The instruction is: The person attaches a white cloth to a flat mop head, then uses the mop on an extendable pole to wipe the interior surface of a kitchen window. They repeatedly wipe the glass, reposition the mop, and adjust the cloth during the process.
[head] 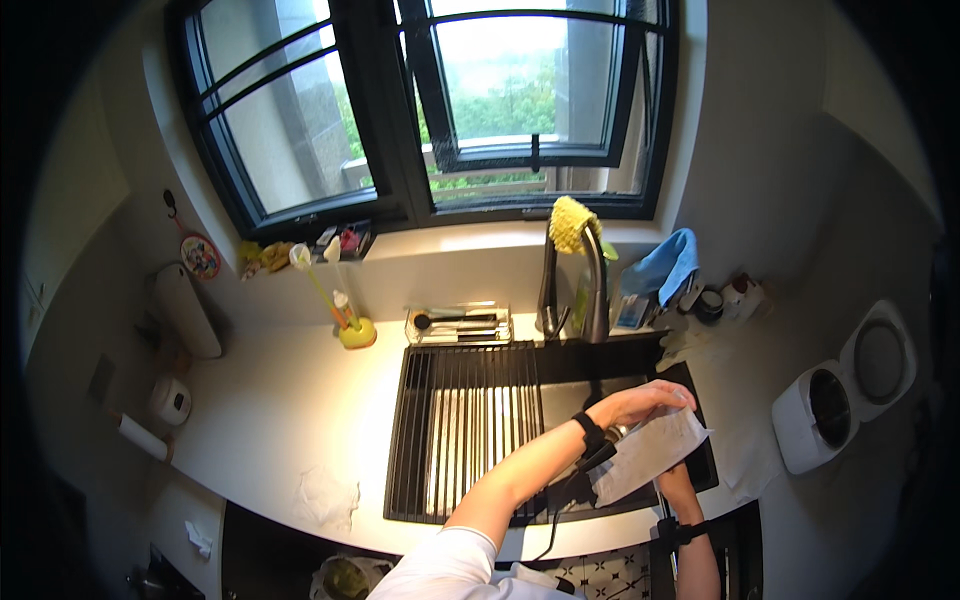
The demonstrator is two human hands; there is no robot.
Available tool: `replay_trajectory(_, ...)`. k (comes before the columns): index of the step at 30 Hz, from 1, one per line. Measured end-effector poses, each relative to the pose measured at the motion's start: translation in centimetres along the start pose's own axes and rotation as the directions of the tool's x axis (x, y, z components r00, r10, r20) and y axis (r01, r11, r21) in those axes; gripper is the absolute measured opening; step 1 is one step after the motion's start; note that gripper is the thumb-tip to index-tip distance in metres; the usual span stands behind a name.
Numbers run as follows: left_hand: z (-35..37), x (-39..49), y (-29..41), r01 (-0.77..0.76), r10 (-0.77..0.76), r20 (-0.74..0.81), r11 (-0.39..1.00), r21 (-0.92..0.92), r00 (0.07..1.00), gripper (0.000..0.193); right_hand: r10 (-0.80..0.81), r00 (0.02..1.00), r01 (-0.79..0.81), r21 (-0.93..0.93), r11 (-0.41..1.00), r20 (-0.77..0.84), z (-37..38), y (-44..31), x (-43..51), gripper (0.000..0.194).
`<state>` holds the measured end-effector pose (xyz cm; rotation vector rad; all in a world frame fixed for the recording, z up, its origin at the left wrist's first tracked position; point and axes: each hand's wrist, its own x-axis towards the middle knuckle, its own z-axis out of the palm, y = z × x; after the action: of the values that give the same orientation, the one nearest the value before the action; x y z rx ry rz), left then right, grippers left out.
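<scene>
My left hand (pixel 651 399) reaches across the sink's right basin, its fingers bent over the upper edge of a thin white sheet (pixel 649 456). The sheet, cloth or paper towel, hangs slanted over the basin, its lower left end near the front rim. Below it, my right hand (pixel 676 484) is at its lower right edge, the fingers hidden behind it. Both wrists wear black straps. The black sink (pixel 701 450) lies underneath, with a roll-up drying rack (pixel 484 435) across its left part.
A dark faucet (pixel 596 292) with a yellow cloth (pixel 574 223) stands behind the sink. To the right is an open-lidded white container (pixel 802 420). A crumpled white sheet (pixel 328 497) lies on the left counter (pixel 277 420). A wire basket (pixel 459 325) holds brushes behind the rack.
</scene>
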<state>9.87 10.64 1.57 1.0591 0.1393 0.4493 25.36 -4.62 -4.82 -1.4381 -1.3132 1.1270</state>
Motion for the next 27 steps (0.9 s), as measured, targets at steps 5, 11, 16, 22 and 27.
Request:
replay_trajectory(5,-0.7,-0.2,-0.4,-0.045,0.038,-0.102,0.997,-0.067,0.994,0.021,0.065,0.998,-0.065,-0.005,0.998,0.000,0.0,-0.3,-0.3,0.049)
replay_trajectory(11,-3.3,-1.4,-0.8,0.051,0.018,-0.279,0.969,0.240,0.960,0.020,0.129,0.992,-0.129,0.029,0.991,0.013,-1.0,-0.2,0.1,0.047)
replay_trajectory(16,-2.7,-1.5,-0.6,0.063,-0.009,-0.225,0.970,0.235,0.974,0.017,0.070,0.996,-0.079,0.207,0.975,0.051,-1.4,-0.2,0.2,0.053)
replay_trajectory(22,-0.6,-0.7,0.2,0.168,-0.168,-0.072,0.986,-0.014,0.983,0.029,0.118,0.987,-0.141,0.234,0.962,0.109,-1.1,-1.4,-0.1,0.054)
replay_trajectory(27,-0.3,-0.5,0.3,0.205,-0.201,0.057,0.976,-0.068,0.978,0.036,0.000,0.997,-0.008,0.113,0.994,0.073,-1.0,0.7,0.3,0.050)
